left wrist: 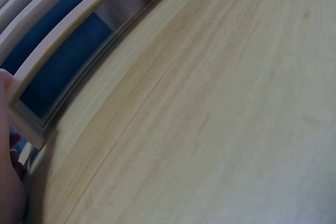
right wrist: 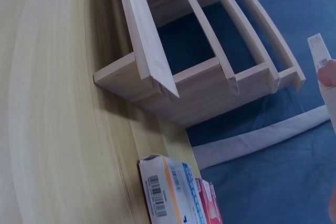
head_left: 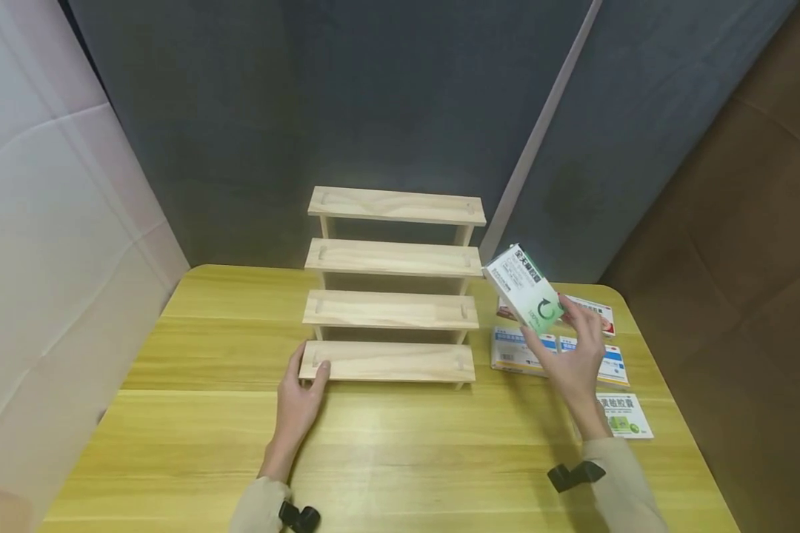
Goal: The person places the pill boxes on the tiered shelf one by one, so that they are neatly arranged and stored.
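Right grip [head_left: 578, 349] pinches the white-and-green rectangular cardboard box [head_left: 521, 287] low, so it could pivot loose, left grip [head_left: 300, 400] clasping the pale wooden four-tier rack [head_left: 393, 361]!

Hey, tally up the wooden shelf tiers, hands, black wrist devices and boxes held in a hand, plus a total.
Wooden tiers: 4
Hands: 2, left hand and right hand
Black wrist devices: 2
Held box: 1
Total: 9
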The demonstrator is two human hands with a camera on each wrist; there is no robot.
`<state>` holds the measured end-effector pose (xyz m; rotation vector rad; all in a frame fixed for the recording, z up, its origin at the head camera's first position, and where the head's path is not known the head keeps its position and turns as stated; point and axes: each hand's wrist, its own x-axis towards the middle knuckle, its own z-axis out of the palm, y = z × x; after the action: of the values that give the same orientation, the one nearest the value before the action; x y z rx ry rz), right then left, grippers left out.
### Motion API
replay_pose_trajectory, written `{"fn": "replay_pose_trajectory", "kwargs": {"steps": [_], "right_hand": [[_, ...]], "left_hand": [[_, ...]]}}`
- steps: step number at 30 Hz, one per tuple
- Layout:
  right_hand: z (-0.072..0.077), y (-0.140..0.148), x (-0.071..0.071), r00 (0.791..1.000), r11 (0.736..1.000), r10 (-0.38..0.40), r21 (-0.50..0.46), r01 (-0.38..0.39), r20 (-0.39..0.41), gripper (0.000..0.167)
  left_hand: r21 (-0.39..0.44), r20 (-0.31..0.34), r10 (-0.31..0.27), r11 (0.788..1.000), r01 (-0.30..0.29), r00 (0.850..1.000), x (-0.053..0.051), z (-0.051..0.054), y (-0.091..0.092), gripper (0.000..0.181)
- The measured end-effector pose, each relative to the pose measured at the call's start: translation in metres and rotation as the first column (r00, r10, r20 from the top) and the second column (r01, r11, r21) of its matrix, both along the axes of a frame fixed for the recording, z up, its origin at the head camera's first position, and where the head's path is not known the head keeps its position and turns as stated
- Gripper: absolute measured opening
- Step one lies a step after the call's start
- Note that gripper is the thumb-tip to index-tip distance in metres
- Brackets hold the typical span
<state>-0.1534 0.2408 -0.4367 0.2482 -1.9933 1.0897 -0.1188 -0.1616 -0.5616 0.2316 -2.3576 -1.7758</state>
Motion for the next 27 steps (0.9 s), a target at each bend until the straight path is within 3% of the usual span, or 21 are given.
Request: {"fn": "replay_pose_trajectory", "kwargs": {"steps": [6,19,27], "right_hand": [[-0.011,0.006,-0.013,1.0,1.0,0.006,0.009,-0.006,-0.011,0.07],[0.001,-0.007,-0.024,0.999,0.999,0.035,0.019,-0.034,-0.006,0.073],[0.006,-0.016,-0.031,0.996,0.998,0.066,0.002,-0.066,0.057,0.074]], "left_hand": [[-0.001,-0.007,-0.006,1.0,0.006,1.0,0.0,0.0,0.001,0.067],[0.002,-0.021,-0.003,1.0,0.003,1.0,-0.002,-0.002,0.0,0.066],[-0.007,-0.032,0.002,1.0,-0.002,0.999,-0.002,-0.002,-0.001,0.065]]}}
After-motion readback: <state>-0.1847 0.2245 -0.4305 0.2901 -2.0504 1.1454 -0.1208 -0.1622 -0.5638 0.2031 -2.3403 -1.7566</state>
